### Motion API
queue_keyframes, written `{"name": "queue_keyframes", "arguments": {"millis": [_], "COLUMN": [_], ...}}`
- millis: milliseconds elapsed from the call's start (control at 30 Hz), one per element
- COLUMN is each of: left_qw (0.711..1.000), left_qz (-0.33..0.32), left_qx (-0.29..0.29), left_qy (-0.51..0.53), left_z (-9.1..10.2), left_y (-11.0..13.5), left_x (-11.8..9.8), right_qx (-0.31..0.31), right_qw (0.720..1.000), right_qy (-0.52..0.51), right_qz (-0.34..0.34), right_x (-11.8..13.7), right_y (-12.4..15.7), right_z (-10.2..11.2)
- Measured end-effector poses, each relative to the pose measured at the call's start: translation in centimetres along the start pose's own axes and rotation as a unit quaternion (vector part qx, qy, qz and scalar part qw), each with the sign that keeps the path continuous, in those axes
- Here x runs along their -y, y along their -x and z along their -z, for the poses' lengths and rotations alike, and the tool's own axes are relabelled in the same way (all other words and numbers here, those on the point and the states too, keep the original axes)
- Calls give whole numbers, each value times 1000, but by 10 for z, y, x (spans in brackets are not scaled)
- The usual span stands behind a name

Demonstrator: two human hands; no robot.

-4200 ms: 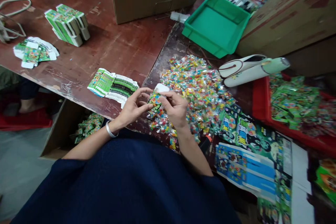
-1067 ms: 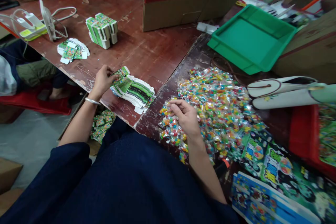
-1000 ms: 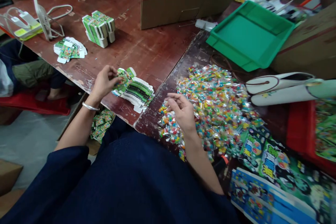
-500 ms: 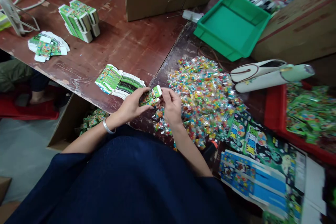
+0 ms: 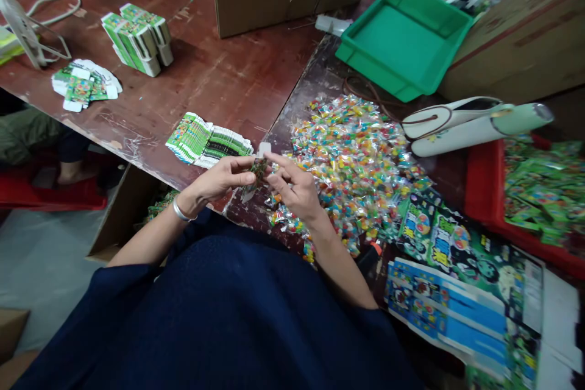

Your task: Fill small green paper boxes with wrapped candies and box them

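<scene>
My left hand (image 5: 225, 178), with a silver bangle at its wrist, pinches a small green printed carton (image 5: 258, 169) between thumb and fingers. The carton's white end flap sticks up. My right hand (image 5: 296, 190) is at the carton's right side, index fingertip by the flap and the other fingers bent; its exact grip is partly hidden. A fanned row of flat green cartons (image 5: 208, 139) lies just beyond my left hand. Right of my right hand spreads a heap of clear-wrapped colourful candies (image 5: 356, 164).
Stacked cartons (image 5: 137, 39) and a loose carton pile (image 5: 86, 85) lie at the left. A green tray (image 5: 404, 42), white pouch (image 5: 479, 125) and red crate (image 5: 484, 183) of green packets are to the right. A cardboard box (image 5: 114, 219) sits below the table edge.
The carton has turned in my hands, its printed face now darker and tilted away, its white flap upright. My right hand's fingers have spread and shifted around the carton's end.
</scene>
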State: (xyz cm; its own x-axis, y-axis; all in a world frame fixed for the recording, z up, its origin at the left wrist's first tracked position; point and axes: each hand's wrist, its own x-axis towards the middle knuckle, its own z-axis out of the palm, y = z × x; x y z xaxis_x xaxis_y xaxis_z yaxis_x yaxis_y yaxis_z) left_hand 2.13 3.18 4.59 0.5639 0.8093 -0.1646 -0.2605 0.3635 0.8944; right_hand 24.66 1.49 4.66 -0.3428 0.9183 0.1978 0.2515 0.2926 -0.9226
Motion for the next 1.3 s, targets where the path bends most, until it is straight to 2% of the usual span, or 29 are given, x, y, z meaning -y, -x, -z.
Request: {"name": "queue_keyframes", "arguments": {"millis": [100, 200, 267, 333, 433, 533, 667, 733, 800, 900, 1033, 1200, 1300], "left_qw": [1000, 999, 998, 997, 991, 976, 930, 925, 938, 957, 960, 950, 953], "left_qz": [8, 28, 35, 18, -28, -80, -199, -219, -204, -180, -172, -186, -186], "left_qx": [5, 18, 1, -49, -132, -203, -299, -287, -242, -172, -109, -72, -100], "left_qy": [-7, -40, -56, -50, -23, -18, -76, -119, -142, -148, -191, -241, -216], "left_z": [-3, -5, -6, -7, -10, -18, -30, -31, -29, -21, -11, -8, -11], "left_y": [0, 1, 1, -1, -6, -12, -13, -11, -9, -9, -9, -6, -7], "left_x": [4, 8, 10, 13, 20, 30, 39, 41, 42, 39, 33, 30, 33], "right_qx": [31, 72, 79, 19, -93, -120, -200, -231, -243, -245, -242, -228, -218], "right_qw": [999, 996, 991, 990, 984, 983, 973, 968, 966, 966, 969, 973, 976], "right_qy": [4, -39, -63, -88, -112, -101, -69, -55, -58, -56, -30, 25, 9], "right_qz": [-3, -48, -83, -105, -103, -98, -93, -80, -67, -58, -32, 14, 9], "right_x": [2, 3, 4, 4, 1, -6, -13, -15, -17, -21, -26, -24, -22], "right_y": [-2, -4, -4, -3, -1, 3, 4, 3, 2, 2, 2, -2, -5], "right_z": [5, 11, 13, 12, 1, -17, -32, -34, -35, -37, -37, -30, -29]}}
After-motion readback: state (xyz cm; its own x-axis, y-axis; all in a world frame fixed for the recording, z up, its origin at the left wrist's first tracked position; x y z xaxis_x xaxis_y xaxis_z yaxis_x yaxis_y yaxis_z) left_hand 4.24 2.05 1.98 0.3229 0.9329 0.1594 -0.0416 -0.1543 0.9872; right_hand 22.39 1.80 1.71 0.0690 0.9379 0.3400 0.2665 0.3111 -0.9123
